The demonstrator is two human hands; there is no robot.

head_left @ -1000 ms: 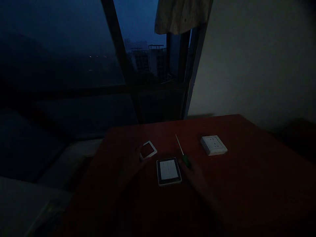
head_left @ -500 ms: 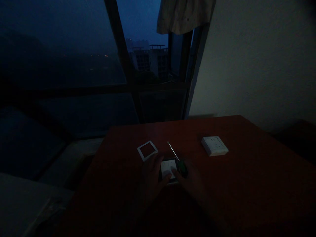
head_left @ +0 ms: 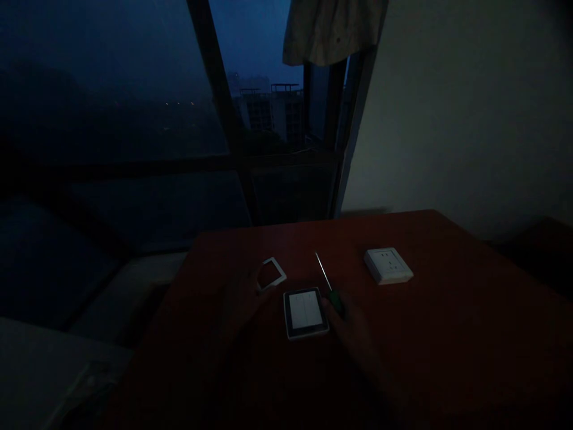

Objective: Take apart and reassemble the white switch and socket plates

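A wall switch [head_left: 307, 310] with two white rockers and a dark surround lies face up on the table in front of me. My right hand [head_left: 353, 328] is closed around the green handle of a screwdriver [head_left: 333, 298], its metal shaft pointing away from me. The thumb of that hand is at the switch's right edge. To the left, my left hand [head_left: 245, 298] grips the left part of a white square cover frame [head_left: 280, 272], fingers at the far edge and thumb at the near one. The frame lies flat, and dim light blurs the finger detail.
A white socket box [head_left: 388, 266] sits on the right of the reddish-brown table [head_left: 430, 334]. Beyond the far edge are dark windows [head_left: 156, 119], a short curtain [head_left: 335, 30] and a pale wall [head_left: 470, 119].
My left hand has left the switch and moved left to the cover frame. My right hand has shifted slightly right with the screwdriver, uncovering the rockers.
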